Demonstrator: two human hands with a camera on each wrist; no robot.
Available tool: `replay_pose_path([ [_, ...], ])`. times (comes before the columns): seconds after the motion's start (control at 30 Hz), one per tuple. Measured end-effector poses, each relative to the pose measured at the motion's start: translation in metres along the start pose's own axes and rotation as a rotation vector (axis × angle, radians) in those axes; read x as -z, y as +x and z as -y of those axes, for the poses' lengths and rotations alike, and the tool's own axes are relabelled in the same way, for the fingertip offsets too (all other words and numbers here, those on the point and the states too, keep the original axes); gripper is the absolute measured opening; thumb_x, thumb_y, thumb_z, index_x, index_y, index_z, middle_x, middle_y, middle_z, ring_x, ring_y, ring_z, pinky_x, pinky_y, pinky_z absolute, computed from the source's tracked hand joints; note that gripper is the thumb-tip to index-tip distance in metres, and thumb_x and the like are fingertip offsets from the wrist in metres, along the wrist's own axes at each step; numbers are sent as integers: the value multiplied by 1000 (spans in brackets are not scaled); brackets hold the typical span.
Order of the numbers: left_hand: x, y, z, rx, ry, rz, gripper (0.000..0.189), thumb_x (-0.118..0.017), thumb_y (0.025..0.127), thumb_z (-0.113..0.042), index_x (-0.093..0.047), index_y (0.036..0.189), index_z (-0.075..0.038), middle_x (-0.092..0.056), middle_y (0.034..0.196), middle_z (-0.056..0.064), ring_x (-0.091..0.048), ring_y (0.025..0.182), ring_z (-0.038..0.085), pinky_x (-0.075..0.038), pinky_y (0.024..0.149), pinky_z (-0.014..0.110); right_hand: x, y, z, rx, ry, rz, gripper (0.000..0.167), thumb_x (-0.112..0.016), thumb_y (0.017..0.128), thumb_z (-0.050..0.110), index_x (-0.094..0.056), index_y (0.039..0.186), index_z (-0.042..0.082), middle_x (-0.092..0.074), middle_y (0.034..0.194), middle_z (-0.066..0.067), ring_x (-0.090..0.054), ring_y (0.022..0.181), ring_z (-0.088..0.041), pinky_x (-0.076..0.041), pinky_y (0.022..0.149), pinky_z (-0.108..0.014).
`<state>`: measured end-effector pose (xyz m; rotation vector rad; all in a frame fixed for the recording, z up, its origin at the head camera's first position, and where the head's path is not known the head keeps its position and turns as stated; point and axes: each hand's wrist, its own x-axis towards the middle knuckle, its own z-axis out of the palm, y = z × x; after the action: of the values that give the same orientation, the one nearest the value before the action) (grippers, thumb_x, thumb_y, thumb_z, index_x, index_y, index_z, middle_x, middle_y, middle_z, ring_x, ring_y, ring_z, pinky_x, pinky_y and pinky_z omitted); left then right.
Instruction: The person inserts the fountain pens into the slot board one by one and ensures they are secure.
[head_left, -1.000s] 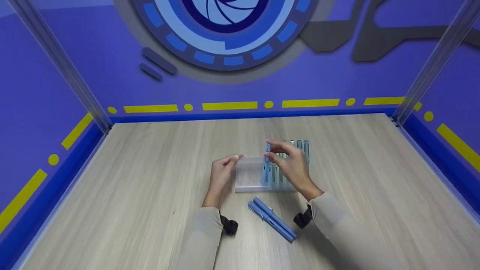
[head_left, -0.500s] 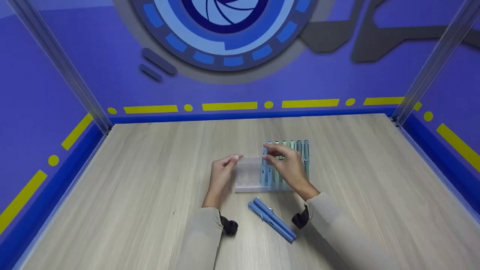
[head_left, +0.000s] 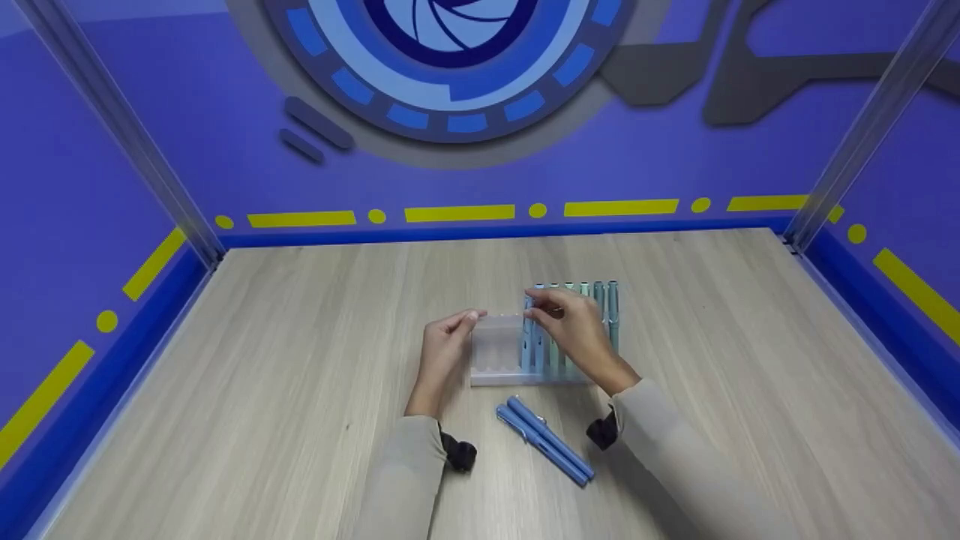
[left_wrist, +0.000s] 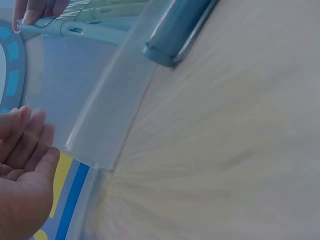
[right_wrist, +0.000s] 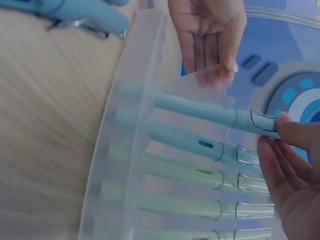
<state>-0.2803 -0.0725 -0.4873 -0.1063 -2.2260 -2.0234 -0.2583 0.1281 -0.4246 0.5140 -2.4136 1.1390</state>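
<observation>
Pen (right_wrist: 195, 107) looks light, stiff, smooth, maybe slightly slippery; best taken by the cap end, near the clip. It stands in the rack (head_left: 496, 351), lower end behind the front lip, just left of the other pens (right_wrist: 182, 137). Right hand (head_left: 581, 330) pinches its cap, forearm angled inward; left hand (head_left: 442, 349) pinches the rack's upper left corner.
</observation>
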Motion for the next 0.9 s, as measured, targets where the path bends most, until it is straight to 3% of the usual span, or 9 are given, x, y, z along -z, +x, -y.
replay_pose_path([
  [0.13,0,-1,-1,-10,-8,-1,25,-58,97,-18,-71,108,0,-70,116,13,-61,118,24,-47,105,41,0,2,1,53,-71,7,28,-73,82,5,-71,110,8,-70,99,-6,-68,85,-16,-59,80,-29],
  [0.37,1,-1,-2,0,2,-1,24,-59,96,-19,-72,109,-3,-71,114,11,-62,117,22,-47,104,38,-1,8,-2,219,-203,-30,26,-76,80,8,-72,105,4,-68,102,-9,-64,96,-23,-57,85,-32],
  [0.73,1,0,0,6,4,-1,25,-58,97,-20,-72,109,-3,-70,115,10,-62,117,22,-47,105,38,-3,14,-7,296,-300,-33,24,-76,80,8,-73,104,4,-69,102,-7,-57,98,-23,-56,83,-33],
  [0.9,0,0,-1,15,1,-6,25,-58,97,-20,-72,109,-3,-70,116,10,-62,117,22,-47,105,38,-4,18,-8,282,-325,-7,24,-76,81,10,-73,104,5,-69,102,-7,-56,99,-23,-55,84,-34],
])
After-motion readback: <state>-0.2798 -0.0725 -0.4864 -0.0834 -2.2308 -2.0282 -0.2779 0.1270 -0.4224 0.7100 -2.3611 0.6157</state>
